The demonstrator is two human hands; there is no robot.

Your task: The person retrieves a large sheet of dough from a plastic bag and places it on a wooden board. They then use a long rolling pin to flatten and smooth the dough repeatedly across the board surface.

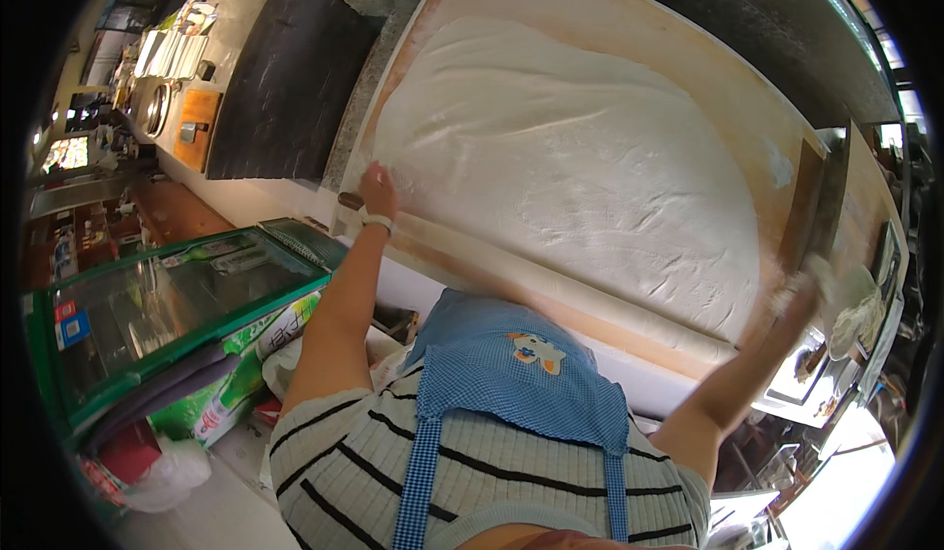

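Note:
A broad, thin sheet of dough [560, 159], dusted with flour and creased across its far half, lies on a large wooden board [737, 100]. Along the near edge of the sheet rests a long pale rolling pin [546, 273]; its brown handle sticks out at the left end. My left hand [380, 190], with a band at the wrist, is beside that handle, its fingers partly curled and their grip unclear. Motion blurs my right hand [800, 292] at the board's right side, so what it may hold is hidden. A blue checked apron [509, 366] covers my front.
A container of flour [855, 321] stands at the right, near a wooden bar [800, 203]. Left of the board are a black panel [295, 85], a cleaver [192, 131] on a cutting board [195, 155], and a green-framed glass-topped chest freezer [184, 292]. A dark wall [774, 34] borders the far side.

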